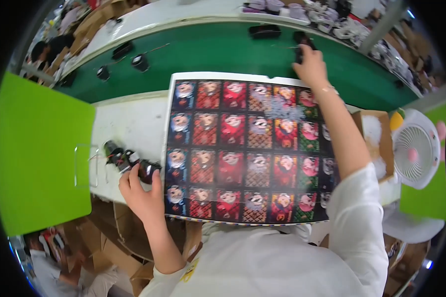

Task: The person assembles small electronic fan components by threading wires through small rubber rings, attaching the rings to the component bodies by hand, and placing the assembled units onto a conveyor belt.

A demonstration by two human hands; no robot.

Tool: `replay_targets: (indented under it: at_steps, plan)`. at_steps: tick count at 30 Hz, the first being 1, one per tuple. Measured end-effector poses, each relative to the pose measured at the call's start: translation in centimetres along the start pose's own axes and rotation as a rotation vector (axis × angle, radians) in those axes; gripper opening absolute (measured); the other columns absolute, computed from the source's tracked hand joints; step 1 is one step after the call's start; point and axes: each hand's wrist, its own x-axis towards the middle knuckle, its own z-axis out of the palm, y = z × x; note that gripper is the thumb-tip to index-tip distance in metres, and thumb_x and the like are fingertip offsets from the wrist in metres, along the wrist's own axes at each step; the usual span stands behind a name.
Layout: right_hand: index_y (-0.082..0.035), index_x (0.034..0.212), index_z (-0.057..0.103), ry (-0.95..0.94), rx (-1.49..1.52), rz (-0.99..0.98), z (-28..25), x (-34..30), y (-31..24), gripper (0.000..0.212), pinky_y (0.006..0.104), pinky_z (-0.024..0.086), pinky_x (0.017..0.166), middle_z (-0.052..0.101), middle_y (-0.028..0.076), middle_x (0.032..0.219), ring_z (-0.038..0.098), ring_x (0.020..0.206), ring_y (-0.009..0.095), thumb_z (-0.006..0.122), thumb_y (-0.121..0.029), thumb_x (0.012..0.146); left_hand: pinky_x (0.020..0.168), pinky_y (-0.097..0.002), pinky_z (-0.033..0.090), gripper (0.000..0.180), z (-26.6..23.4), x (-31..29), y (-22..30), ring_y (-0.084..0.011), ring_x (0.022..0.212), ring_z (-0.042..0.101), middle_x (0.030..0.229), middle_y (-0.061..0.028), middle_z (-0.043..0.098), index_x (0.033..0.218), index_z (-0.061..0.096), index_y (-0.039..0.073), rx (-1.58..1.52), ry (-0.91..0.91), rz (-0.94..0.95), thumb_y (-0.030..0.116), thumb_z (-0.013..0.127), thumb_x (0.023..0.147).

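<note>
My left hand (142, 194) is at the left of the work table, its thumb and fingers closed around a glossy black rounded part (147, 169). More dark parts (116, 152) lie in a row just beyond it, with a thin reddish wire showing. Stretched forward over the green belt, my right hand (310, 68) grips a small black part (299, 52) with a thin wire; the fingers partly cover it. Between my arms lies a large sheet (232, 163) printed with rows of colourful cartoon characters. Its right edge is partly behind my right forearm.
Several black wired parts (140, 62) and a black block (264, 32) rest on the green belt (208, 52). A cardboard box (387, 148) with white items and a white fan (414, 148) stand at right. A green panel (44, 153) borders the left.
</note>
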Motion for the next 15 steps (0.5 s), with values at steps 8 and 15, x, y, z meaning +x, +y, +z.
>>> replay_targets:
  at_steps: [8,15]
  plan:
    - [-0.003,0.105,0.062,-0.006,0.239,-0.22,-5.8,-6.8,-1.9,0.023,0.0484,0.05,0.082,0.063,0.022,0.104,0.061,0.096,0.041,0.062,-0.011,0.083,0.092,-0.042,0.046,0.012,1.1,0.4,-1.9,-0.0356,0.104,0.059,0.114,-0.019,0.065,0.101,0.065,-0.001,-0.295,-0.043,0.18,0.004,0.058,0.093]
    - [0.0,0.083,0.059,-0.139,0.257,-0.139,-6.5,-17.0,-0.9,0.014,0.0414,0.049,0.067,0.06,0.015,0.078,0.061,0.074,0.033,0.072,-0.005,0.079,0.087,-0.0427,0.047,0.014,2.5,-0.2,10.3,-0.0309,0.102,0.058,0.113,-0.0078,0.066,0.088,0.067,0.007,-0.598,-0.543,0.624,0.008,0.069,0.074]
